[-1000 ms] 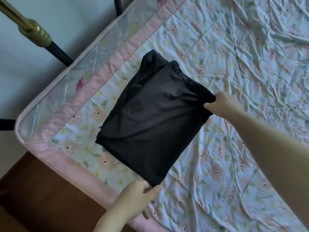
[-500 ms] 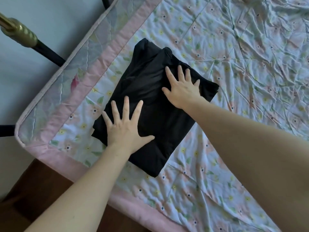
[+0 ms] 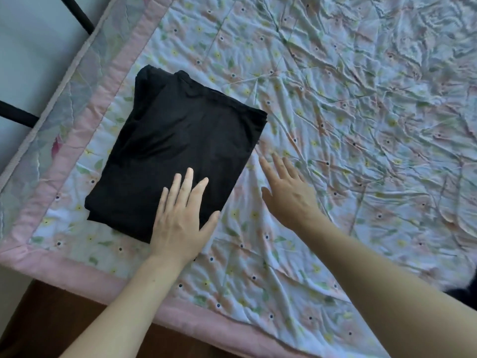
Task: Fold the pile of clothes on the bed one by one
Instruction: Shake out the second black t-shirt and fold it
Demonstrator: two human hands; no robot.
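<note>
A black garment (image 3: 175, 140), folded into a flat rectangle, lies on the floral bedsheet (image 3: 348, 125) near the bed's left corner. My left hand (image 3: 180, 218) rests flat on the garment's near right corner, fingers straight and spread. My right hand (image 3: 286, 192) is off the garment, just to its right, fingers straight over the sheet; whether it touches the sheet is unclear. Neither hand holds anything.
The sheet's pink border (image 3: 85, 270) marks the bed's near and left edges. Black metal bed-frame bars (image 3: 15, 113) stand against the wall at the left. Wooden floor (image 3: 38, 321) shows below the bed edge. Something dark (image 3: 464, 293) peeks in at the right edge.
A second ago both hands pinched the garment's corners, then pressed flat on it. Now my left hand has slid to its near corner and my right hand has slid off onto the sheet.
</note>
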